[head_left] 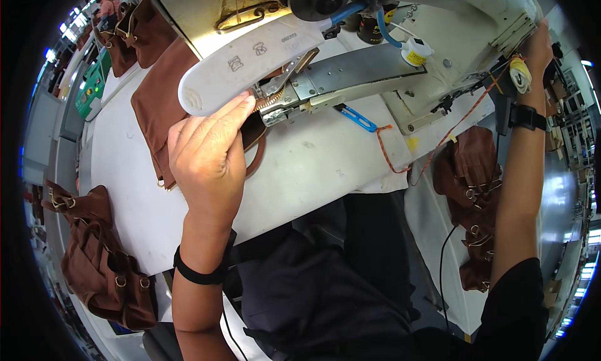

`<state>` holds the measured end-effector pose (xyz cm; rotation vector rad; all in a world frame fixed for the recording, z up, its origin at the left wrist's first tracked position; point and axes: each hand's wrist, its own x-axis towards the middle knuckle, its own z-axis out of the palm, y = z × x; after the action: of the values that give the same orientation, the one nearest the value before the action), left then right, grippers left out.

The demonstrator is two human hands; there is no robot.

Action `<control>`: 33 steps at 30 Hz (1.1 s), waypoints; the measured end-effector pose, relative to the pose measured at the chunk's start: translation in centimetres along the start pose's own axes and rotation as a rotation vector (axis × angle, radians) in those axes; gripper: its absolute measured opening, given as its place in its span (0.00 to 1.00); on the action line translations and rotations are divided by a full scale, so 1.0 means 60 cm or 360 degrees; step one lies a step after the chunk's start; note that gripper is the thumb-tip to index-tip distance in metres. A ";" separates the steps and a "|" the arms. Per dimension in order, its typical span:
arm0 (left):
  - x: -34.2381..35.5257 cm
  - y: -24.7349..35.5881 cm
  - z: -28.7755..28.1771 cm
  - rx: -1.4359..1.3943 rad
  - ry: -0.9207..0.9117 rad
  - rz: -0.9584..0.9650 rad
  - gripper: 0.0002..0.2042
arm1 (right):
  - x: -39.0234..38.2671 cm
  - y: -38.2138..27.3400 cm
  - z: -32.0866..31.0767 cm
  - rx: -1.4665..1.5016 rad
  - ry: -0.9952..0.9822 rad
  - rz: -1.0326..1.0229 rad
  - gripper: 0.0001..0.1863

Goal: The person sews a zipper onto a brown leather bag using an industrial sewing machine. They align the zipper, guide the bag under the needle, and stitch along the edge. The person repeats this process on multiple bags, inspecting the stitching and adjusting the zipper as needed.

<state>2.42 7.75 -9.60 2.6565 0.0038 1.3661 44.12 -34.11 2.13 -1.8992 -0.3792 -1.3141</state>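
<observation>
My left hand [210, 139] is at the free end of a sewing machine's narrow metal arm [357, 73]. Its fingers are closed on the edge of a brown bag [159, 98], close to the presser foot [275, 84]. A strip of gold zipper teeth [270, 102] shows beside the fingertips. The machine's long white cover [244, 63] hangs over this spot and hides part of the bag. Far to the right, my right hand [539, 51] reaches to the end of the machine's body [494, 23]. Its fingers are mostly hidden there.
Blue thread snips [357, 118] on an orange cord lie on the white table [294, 179]. More brown bags sit at the left [103, 261], at the far left [134, 35] and beside my right arm [472, 173]. A small white bottle [416, 51] is on the machine.
</observation>
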 end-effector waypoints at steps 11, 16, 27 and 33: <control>0.001 0.003 -0.011 0.0052 -0.0109 -0.0035 0.13 | -0.043 -0.062 0.015 0.0582 0.0037 0.0598 0.33; 0.000 0.005 -0.010 0.0052 -0.0115 -0.0050 0.13 | -0.076 -0.120 0.019 0.0778 0.0108 0.0861 0.35; -0.002 0.000 -0.009 0.0018 -0.0003 0.0019 0.10 | 0.030 -0.019 0.000 0.0462 -0.0214 0.0429 0.29; -0.003 0.005 -0.018 0.0047 0.0029 0.0043 0.10 | 0.106 -0.067 0.017 0.0242 -0.0745 0.0496 0.32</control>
<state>1.43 7.61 -9.08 2.6779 -0.0099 1.4095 44.94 -31.87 9.36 -2.0271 -0.3836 -0.6153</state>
